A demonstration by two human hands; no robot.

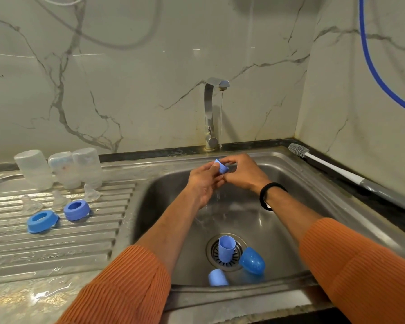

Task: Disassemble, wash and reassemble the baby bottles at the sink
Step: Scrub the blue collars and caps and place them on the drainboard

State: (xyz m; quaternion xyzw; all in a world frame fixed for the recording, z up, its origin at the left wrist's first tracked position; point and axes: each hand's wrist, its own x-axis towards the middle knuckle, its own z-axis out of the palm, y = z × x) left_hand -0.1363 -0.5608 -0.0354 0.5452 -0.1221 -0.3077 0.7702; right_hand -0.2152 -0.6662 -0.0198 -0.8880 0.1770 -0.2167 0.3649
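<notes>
Marbled wall tiles (pixel 150 78) rise behind your steel sink (pixel 290 183), and a thin stream of water falls from the tap (pixel 212 108) at the back edge. You hold both hands over the basin, close under that stream. Your left hand (pixel 202 183) pinches a small blue cap (pixel 221 166) between thumb and fingertips, and your right hand (pixel 244 173) curls its fingers round the same cap from the other side, so the two hands touch each other. A black band (pixel 268 195) sits on your right wrist, and orange ribbed sleeves (pixel 131 284) cover both forearms.

Down in the basin, another blue cap (pixel 226 249) stands upright on the drain grate (pixel 234 259), its open end up. A darker blue dome-shaped cover (pixel 252 260) lies tilted just beside it to the right, and a third pale blue cap (pixel 217 277) lies near the front wall of the basin.

On the ribbed draining board (pixel 56 242) to your left, three clear bottles (pixel 63 169) stand upside down in a row at the back, close together. Three clear teats (pixel 31 204) sit in front of them, and two blue screw rings (pixel 76 210) lie a little nearer to you.

A bottle brush (pixel 325 163) with a grey head and white handle lies along the counter (pixel 384 206) to the right of the sink, its head pointing at the back corner. A blue hose (pixel 369 54) hangs down the right wall.
</notes>
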